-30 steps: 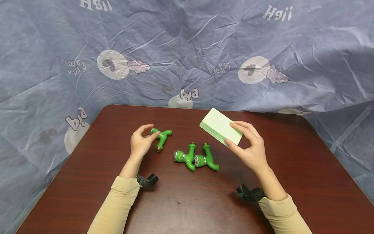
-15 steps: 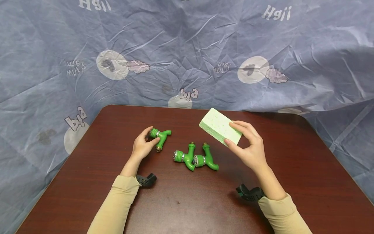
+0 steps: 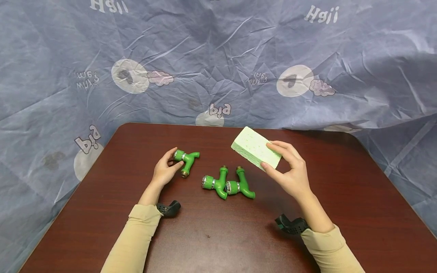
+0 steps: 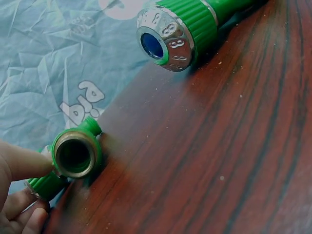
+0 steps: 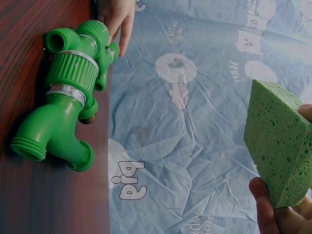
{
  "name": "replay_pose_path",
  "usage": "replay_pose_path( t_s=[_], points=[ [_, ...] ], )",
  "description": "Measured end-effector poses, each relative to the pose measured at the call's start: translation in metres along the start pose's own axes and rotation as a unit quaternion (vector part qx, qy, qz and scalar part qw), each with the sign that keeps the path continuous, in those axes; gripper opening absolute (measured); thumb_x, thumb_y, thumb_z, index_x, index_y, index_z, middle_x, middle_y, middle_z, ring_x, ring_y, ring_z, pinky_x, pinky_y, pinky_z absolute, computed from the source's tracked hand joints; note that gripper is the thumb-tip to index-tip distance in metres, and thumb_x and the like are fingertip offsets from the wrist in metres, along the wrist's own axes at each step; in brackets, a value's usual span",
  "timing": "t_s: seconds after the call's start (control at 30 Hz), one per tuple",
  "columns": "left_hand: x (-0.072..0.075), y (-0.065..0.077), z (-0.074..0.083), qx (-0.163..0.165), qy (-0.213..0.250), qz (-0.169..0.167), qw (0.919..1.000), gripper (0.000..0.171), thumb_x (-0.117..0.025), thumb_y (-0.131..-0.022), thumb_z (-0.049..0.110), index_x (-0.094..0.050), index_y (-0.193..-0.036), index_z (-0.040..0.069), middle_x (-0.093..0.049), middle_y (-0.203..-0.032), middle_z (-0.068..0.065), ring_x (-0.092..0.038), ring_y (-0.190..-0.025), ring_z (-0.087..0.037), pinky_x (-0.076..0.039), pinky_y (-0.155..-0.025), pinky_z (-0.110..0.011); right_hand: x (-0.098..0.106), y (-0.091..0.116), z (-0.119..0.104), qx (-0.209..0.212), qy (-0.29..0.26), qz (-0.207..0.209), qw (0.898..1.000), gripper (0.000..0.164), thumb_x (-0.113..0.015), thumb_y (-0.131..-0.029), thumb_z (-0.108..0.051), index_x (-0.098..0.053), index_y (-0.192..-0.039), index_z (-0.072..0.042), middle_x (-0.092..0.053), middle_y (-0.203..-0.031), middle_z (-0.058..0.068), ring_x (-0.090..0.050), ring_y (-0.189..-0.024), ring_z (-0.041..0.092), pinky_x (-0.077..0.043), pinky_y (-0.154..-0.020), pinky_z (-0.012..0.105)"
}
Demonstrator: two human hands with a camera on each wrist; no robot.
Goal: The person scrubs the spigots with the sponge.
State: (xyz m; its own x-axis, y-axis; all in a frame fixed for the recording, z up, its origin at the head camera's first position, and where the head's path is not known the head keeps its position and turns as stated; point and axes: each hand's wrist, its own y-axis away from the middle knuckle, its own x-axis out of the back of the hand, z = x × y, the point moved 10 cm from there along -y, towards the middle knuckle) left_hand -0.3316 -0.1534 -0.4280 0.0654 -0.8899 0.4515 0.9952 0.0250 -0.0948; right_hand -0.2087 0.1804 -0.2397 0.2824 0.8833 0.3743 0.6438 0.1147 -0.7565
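Observation:
In the head view my right hand [image 3: 290, 170] holds a pale green sponge [image 3: 257, 148] above the table, thumb on the near edge and fingers on the far side. The right wrist view shows the pores of this sponge [image 5: 278, 141]. My left hand [image 3: 165, 168] is at the knob end of a green tap [image 3: 188, 161] lying at the left, its thumb and fingers spread around the knob. Two more green taps, a middle one [image 3: 220, 184] and a right one [image 3: 243, 184], lie side by side nearer the front.
The dark red-brown wooden table [image 3: 205, 235] ends at a back edge. Behind it hangs a wrinkled blue-grey printed cloth [image 3: 218, 57]. Black wrist mounts, left [image 3: 169, 209] and right [image 3: 291, 224], sit at both cuffs.
The left thumb has come off the left tap's knob and the hand has drawn slightly left, baring the knob. The tap stays about where it was. The right hand holds the sponge almost still.

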Motion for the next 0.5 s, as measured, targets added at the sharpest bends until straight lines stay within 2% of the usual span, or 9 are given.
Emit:
replay_pose_path(
  t_s=[0.23,0.5],
  points=[
    [-0.002,0.000,-0.002,-0.007,-0.013,-0.007,0.9999,0.057,-0.070,-0.085,0.020,-0.047,-0.137,0.011,-0.050,-0.129,-0.015,-0.048,-0.113,-0.030,-0.040,-0.096,-0.041,-0.001,0.000,0.003,0.009,-0.002,0.002,1.000,0.044,-0.076,-0.062,0.012,-0.064,-0.105,0.010,-0.060,-0.107,0.026,-0.055,-0.101,0.021,-0.041,-0.086,0.018],
    [0.003,0.001,-0.001,-0.028,-0.009,-0.013,0.9995,0.048,-0.076,-0.079,0.022,-0.059,-0.122,0.008,-0.060,-0.118,-0.012,-0.055,-0.105,-0.028,-0.045,-0.091,-0.039,-0.002,0.009,0.035,0.007,-0.002,0.003,1.000,0.050,-0.080,-0.062,0.005,-0.068,-0.110,-0.002,-0.062,-0.112,0.011,-0.055,-0.104,0.016,-0.041,-0.086,0.019]
  ],
)
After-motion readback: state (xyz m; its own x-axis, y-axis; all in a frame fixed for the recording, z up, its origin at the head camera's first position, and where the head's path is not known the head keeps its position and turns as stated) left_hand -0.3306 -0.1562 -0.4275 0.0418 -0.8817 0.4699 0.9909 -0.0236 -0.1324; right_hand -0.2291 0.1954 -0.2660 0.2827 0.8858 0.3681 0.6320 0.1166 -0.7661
